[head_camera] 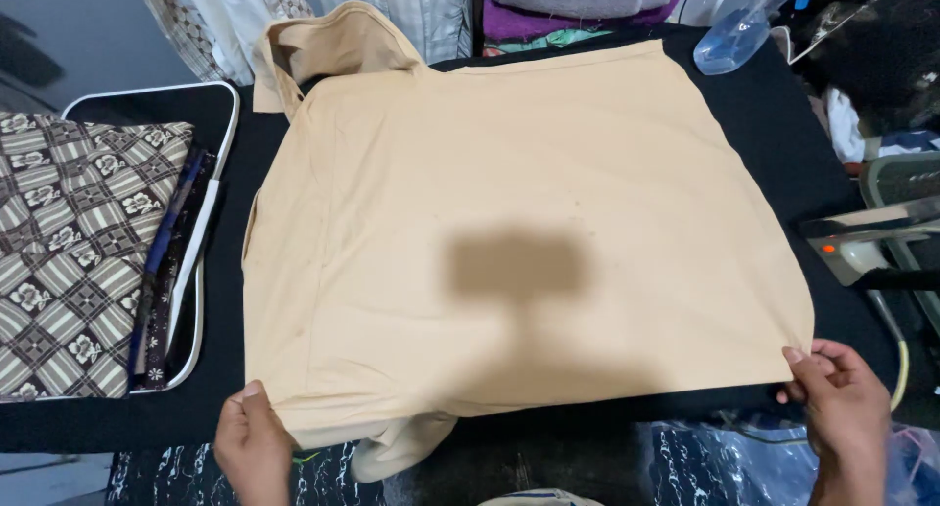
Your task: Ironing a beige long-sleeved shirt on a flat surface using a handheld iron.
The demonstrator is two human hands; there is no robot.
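Observation:
A tan shirt [509,222] lies spread flat on a black table [774,134], its collar at the far left and a sleeve hanging off the near edge. My left hand [253,442] pinches the shirt's near left corner. My right hand [840,403] grips the near right corner at the table's edge. A dark shadow falls on the middle of the cloth.
A brown patterned folded cloth [78,252] rests on a white-rimmed tray [217,173] at the left. A clear spray bottle [739,31] lies at the far right. An iron [867,242] with an orange light sits at the right edge. Stacked folded clothes [578,2] stand behind.

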